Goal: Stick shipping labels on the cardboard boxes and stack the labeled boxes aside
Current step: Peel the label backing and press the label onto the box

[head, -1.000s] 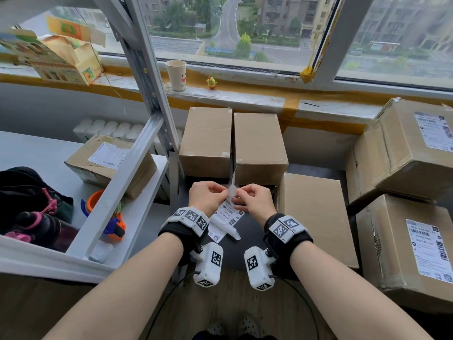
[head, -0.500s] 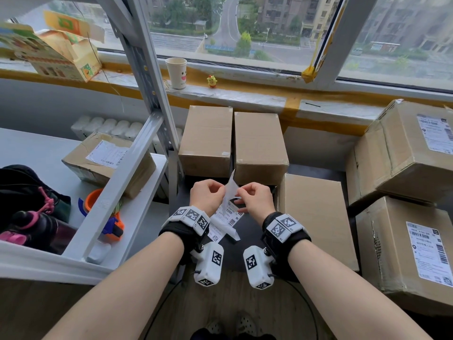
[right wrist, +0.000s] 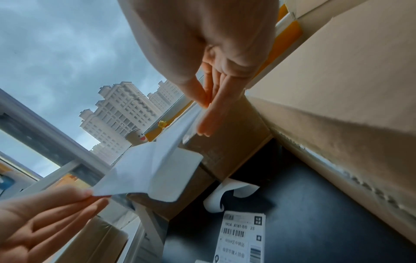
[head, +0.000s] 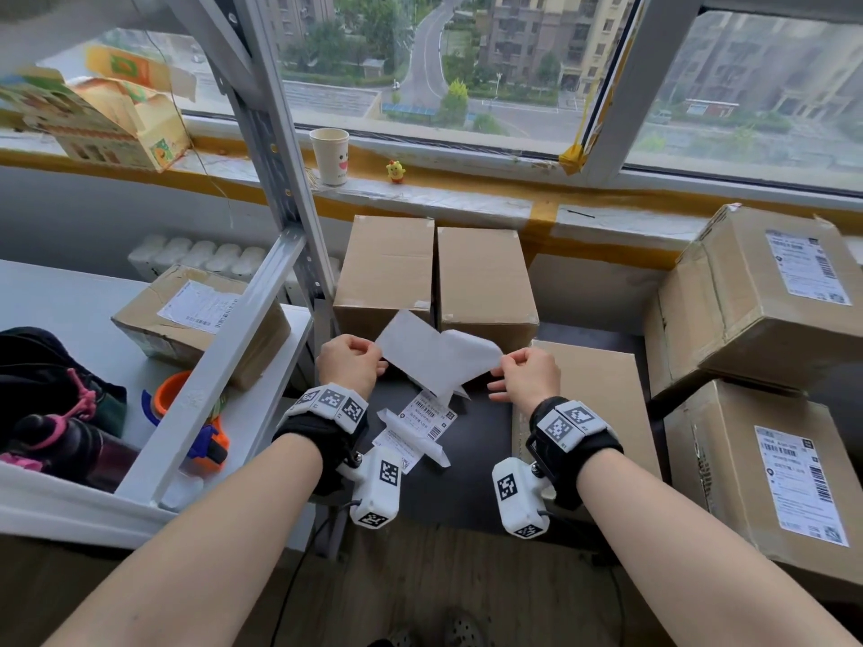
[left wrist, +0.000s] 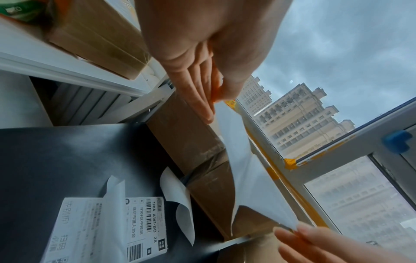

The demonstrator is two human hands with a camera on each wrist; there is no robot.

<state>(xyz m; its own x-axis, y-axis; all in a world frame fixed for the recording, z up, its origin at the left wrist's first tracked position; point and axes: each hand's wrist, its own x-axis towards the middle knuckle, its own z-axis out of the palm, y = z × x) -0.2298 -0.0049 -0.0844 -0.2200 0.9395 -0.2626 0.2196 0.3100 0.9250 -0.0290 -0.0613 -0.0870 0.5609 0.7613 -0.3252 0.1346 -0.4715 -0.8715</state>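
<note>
Both hands hold one white label sheet up over the black table. My left hand pinches its left corner and my right hand pinches the right corner. The sheet is split into two layers that spread apart between the hands. Its printed side is hidden. Behind it stand two plain cardboard boxes, and a flat plain box lies under my right hand. More printed labels lie on the table below. The left wrist view shows thumb and fingers pressed on the sheet.
Two labeled boxes are stacked at the right. On the white shelf at left sit a labeled box, an orange-blue tape dispenser and a black bag. A shelf post rises nearby. A paper cup is on the sill.
My hands were close together at one corner of the sheet; now they have drawn apart sideways and the sheet's two layers have peeled open between them.
</note>
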